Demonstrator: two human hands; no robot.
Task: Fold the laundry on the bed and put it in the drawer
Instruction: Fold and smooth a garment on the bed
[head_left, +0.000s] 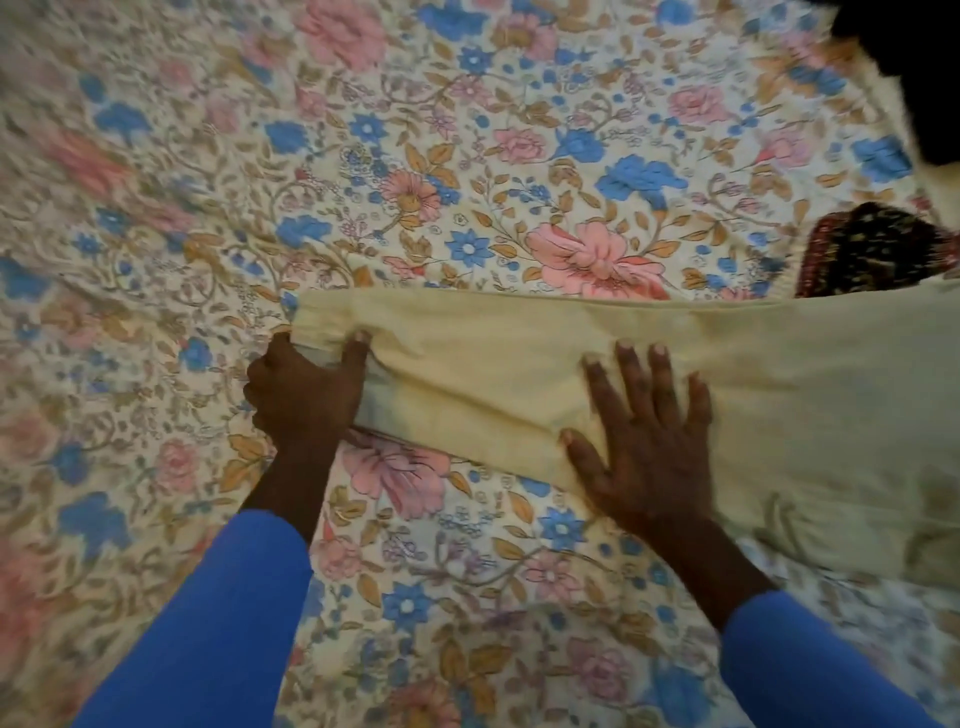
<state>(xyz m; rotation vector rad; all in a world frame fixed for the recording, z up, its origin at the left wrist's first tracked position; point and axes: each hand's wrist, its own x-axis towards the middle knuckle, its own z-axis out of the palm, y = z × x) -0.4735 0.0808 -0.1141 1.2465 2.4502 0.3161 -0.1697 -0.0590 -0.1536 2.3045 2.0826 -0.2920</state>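
Pale yellow garment (675, 395) laid flat across floral bed (415, 156), long, folded lengthwise, slightly creased. Left end pinched by left hand (306, 395), thumb on top. Middle pressed by right hand (644, 441), fingers spread flat.

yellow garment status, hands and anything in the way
Left hand grips end of pale yellow garment. Right hand flat on it. Dark patterned cloth at far right.

A folded garment (493, 374) lies across the bed (363, 130), the left grip (306, 389) on its left end and the right grip (649, 441) flat on its middle. Another cloth (872, 249) lies just behind it at the right.
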